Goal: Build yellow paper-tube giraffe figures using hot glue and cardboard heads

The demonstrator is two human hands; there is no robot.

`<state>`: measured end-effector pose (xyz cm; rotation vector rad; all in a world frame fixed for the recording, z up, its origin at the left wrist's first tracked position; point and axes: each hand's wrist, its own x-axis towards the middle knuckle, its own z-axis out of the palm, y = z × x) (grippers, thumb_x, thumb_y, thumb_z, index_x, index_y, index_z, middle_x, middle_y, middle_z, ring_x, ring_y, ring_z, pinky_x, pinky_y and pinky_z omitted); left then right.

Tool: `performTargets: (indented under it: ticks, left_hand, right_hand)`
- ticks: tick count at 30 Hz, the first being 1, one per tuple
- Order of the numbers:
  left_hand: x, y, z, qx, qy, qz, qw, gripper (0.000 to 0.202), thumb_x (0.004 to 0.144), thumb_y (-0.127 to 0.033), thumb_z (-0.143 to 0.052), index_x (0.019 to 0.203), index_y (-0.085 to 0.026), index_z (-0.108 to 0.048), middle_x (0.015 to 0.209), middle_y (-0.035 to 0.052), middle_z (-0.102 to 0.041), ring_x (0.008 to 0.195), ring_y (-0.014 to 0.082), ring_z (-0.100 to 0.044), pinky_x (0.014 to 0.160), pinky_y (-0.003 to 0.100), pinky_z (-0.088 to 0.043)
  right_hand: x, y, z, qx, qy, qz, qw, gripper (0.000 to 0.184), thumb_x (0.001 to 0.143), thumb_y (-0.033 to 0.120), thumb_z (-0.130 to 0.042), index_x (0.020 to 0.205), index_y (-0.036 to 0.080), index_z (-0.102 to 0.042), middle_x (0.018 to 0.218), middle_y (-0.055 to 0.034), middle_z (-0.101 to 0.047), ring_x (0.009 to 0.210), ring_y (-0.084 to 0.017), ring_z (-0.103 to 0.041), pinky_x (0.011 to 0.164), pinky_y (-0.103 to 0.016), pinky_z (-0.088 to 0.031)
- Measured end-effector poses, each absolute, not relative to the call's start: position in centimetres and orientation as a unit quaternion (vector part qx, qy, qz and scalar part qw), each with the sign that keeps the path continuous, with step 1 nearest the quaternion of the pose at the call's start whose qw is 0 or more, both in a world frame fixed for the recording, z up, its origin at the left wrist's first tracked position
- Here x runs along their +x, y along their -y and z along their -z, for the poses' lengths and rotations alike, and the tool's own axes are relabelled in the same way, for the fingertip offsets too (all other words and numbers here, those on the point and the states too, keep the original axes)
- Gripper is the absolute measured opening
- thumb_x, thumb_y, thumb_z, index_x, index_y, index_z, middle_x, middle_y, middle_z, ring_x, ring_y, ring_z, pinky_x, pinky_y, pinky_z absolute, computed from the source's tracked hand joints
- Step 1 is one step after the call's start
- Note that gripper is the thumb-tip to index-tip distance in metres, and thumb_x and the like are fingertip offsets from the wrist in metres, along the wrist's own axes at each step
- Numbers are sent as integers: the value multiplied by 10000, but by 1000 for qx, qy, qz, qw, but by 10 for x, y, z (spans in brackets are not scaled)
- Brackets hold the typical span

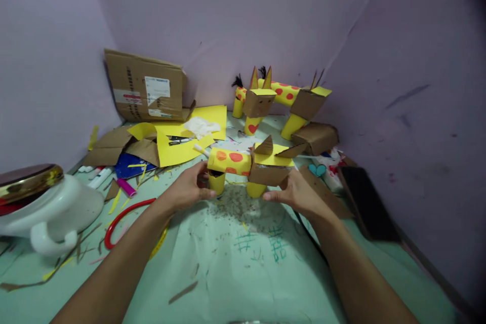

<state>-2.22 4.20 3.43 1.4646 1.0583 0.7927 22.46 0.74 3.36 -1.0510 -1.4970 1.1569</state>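
A yellow paper-roll animal (243, 163) with orange spots and a brown cardboard head stands on the pale green table (235, 273), right in front of me. My left hand (190, 188) is closed around its rear yellow leg. My right hand (294, 193) grips the cardboard head and the front leg from the right. Brown scraps lie scattered under the figure.
Two similar spotted animals (281, 98) stand at the back by the wall. A cardboard box (146, 92), yellow paper sheets (182, 144), markers and a red hoop (121, 217) lie at left. A white pot (45, 207) sits far left; a dark phone (366, 202) lies at right.
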Motion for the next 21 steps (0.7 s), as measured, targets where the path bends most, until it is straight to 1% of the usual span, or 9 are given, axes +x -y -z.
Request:
performTargets:
  ticks: [2, 3, 5, 6, 9, 11, 14, 17, 21]
  left_hand:
    - [-24, -42, -34, 638, -441, -304, 553, 528, 523, -124, -682, 1037, -135, -561, 1011, 90, -654, 873, 217, -607, 787, 356, -477]
    - [-24, -42, -35, 647, -438, -291, 552, 530, 535, -134, -679, 1049, -136, -546, 1028, 93, -647, 881, 219, -606, 793, 360, -475]
    - [-24, -42, -36, 656, -442, -279, 544, 523, 541, -141, -678, 1043, -141, -530, 1030, 94, -642, 880, 223, -606, 794, 366, -475]
    - [-24, -42, -37, 659, -449, -273, 538, 510, 540, -143, -677, 1028, -144, -528, 1019, 91, -643, 875, 223, -606, 790, 366, -476]
    - [-23, -42, -39, 666, -463, -247, 531, 489, 533, -148, -674, 997, -156, -520, 1007, 87, -642, 883, 232, -606, 796, 374, -478]
    - [-24, -43, -39, 673, -456, -228, 535, 513, 523, -150, -680, 1007, -168, -512, 1045, 89, -635, 932, 249, -603, 824, 389, -475]
    - [-27, -47, -36, 685, -446, -206, 538, 556, 503, -145, -692, 1026, -183, -507, 1093, 90, -628, 1009, 277, -588, 860, 414, -471]
    - [-33, -52, -32, 694, -435, -200, 538, 568, 501, -130, -691, 1039, -194, -521, 1148, 89, -615, 1061, 288, -572, 915, 427, -453]
    - [-37, -53, -31, 689, -431, -209, 544, 579, 489, -94, -689, 1040, -211, -553, 1194, 87, -601, 1110, 293, -552, 970, 425, -424]
  right_hand:
    - [236, -7, -33, -424, 608, -491, 457, 730, 537, 201, -767, 1210, 202, -482, 1277, -95, -550, 1166, -241, -521, 999, -426, -393]
    - [242, -7, -33, -435, 604, -496, 447, 713, 539, 165, -750, 1202, 207, -493, 1250, -88, -568, 1146, -237, -535, 990, -427, -401]
    - [253, -7, -34, -471, 586, -494, 437, 651, 545, 108, -699, 1165, 210, -528, 1176, -79, -608, 1081, -231, -575, 938, -419, -446]
    - [259, -7, -35, -490, 573, -483, 444, 615, 552, 89, -671, 1142, 207, -546, 1131, -76, -627, 1040, -228, -594, 898, -411, -473]
    - [269, -9, -40, -527, 540, -395, 524, 472, 595, 58, -587, 1052, 177, -583, 947, -61, -667, 885, -206, -639, 785, -374, -519]
    - [273, -12, -44, -542, 529, -332, 562, 411, 611, 16, -522, 990, 158, -596, 842, -45, -667, 797, -187, -648, 742, -359, -525]
    - [274, -16, -48, -558, 510, -298, 583, 420, 582, -52, -451, 919, 152, -597, 765, -28, -659, 717, -162, -649, 730, -344, -524]
    - [273, -21, -44, -577, 494, -297, 579, 424, 561, -71, -440, 887, 157, -588, 721, -24, -648, 671, -167, -646, 710, -352, -524]
    - [274, -25, -35, -592, 539, -284, 527, 419, 550, -57, -453, 872, 166, -601, 709, -40, -662, 716, -211, -650, 679, -365, -519]
